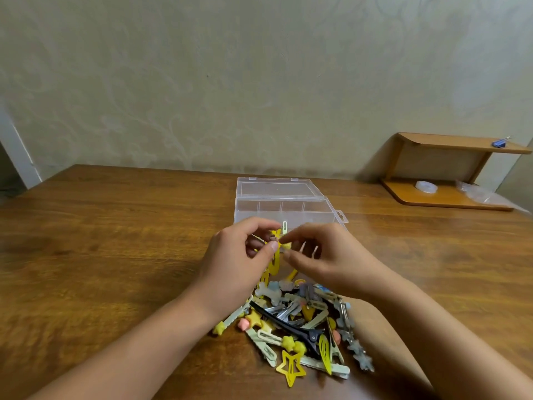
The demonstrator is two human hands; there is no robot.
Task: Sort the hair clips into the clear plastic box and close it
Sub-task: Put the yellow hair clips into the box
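Lighting's pretty soft and dim-ish, kinda warm and greenish overall. The table (115, 241) has a mild sheen, no harsh glare. Soft shadows sit under both arms. Wide-angle lens bends the edges a lot, and the whole thing looks a bit smeary, the fingers especially.

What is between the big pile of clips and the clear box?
In the head view, both hands, the left hand and right hand, holding yellow clips, sit between the pile and clear box.
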